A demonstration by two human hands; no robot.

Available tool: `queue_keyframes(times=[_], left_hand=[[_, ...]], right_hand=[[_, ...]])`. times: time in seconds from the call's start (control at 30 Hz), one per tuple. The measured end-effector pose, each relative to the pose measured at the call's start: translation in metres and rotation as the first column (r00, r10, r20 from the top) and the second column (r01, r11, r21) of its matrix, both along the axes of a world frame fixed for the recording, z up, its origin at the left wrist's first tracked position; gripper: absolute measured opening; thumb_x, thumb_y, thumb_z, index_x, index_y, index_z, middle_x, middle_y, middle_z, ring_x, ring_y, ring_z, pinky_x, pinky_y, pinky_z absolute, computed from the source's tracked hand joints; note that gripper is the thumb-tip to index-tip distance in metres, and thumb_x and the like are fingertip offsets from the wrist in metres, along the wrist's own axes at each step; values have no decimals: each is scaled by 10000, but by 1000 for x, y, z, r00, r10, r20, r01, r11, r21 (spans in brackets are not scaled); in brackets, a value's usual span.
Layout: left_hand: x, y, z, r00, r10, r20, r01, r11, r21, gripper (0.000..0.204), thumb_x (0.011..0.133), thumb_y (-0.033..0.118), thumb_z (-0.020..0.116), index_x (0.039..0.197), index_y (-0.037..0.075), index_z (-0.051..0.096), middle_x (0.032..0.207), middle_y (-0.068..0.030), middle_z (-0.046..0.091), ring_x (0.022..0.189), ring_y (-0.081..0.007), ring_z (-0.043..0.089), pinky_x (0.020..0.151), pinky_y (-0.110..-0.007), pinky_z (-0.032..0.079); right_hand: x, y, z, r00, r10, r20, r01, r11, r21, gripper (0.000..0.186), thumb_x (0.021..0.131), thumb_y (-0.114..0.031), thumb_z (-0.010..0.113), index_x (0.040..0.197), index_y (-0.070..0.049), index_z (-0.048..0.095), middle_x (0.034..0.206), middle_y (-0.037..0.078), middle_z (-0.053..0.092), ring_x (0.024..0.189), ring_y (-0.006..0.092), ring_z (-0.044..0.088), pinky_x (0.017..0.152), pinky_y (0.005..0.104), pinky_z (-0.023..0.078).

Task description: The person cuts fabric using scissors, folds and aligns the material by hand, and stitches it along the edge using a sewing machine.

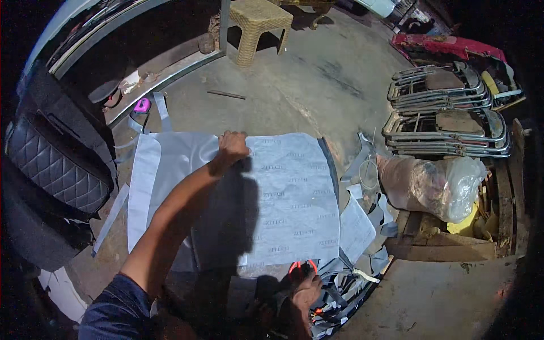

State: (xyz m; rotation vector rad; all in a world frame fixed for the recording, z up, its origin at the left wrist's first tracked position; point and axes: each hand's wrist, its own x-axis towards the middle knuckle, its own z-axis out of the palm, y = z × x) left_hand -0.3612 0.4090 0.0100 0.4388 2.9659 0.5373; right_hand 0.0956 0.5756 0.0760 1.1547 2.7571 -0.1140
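Note:
A sheet of grey vinyl (181, 148) with a white printed backing (294, 198) lies spread on the floor before me, partly folded so that both faces show. My left hand (232, 145) reaches across it, its fingers closed over the far edge near the middle. At the near right corner my right hand (306, 290) is closed around a pair of scissors with red-orange handles (302, 268); the blades are hidden. Beside that hand lies a heap of dark and pale offcuts (345, 292). My forearm's shadow darkens the sheet's middle.
A pink tape measure (141, 105) and cut strips lie at the far left. A black quilted seat (56, 164) stands left. Stacked metal chair frames (447, 133) and a plastic-wrapped bundle (433, 184) are right; a woven-pattern stool (260, 25) stands far back, with a thin rod (225, 94) nearer.

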Motion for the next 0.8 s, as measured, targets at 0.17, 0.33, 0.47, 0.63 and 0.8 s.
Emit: queue_keyframes(times=[0.17,0.33,0.47,0.63,0.8], left_hand=[[-7,-14,18,979,52,197,-81,987,141,462,758,420,731,1144,166,705,1156,-110,700,1147,-387,580,953,-572,406],[-12,-29,4,957,79,279,-119,984,132,498,778,446,742,1206,194,700,1236,-73,690,1230,-372,545,1017,-554,367],[-15,-17,9,950,89,298,-126,986,109,459,771,439,749,1164,203,736,1204,-71,712,1242,-347,541,999,-557,373],[-16,-32,11,974,133,182,-159,978,137,446,764,422,756,1148,195,749,1176,-75,721,1200,-343,576,982,-548,370],[-22,-41,4,966,121,229,-153,980,128,444,763,428,754,1143,198,753,1168,-69,724,1170,-337,601,965,-540,393]], right_hand=[[34,-45,-86,937,83,-339,-213,906,-366,282,863,-260,751,1027,-66,628,936,134,676,824,327,644,746,415,512],[-43,-67,-25,676,-649,-349,-4,471,-882,354,845,-168,796,1042,-9,548,891,76,628,789,212,579,748,377,493],[-48,-47,-35,638,-637,-433,14,572,-820,481,831,-150,813,1120,15,465,892,64,598,781,196,556,763,348,488],[-39,-58,-36,656,-605,-451,-63,552,-831,302,811,-97,769,1033,-5,586,888,64,653,777,169,580,718,336,491],[-24,-71,-37,836,-460,-300,-32,504,-863,183,862,-108,717,995,2,658,905,78,694,779,189,623,746,326,496]])
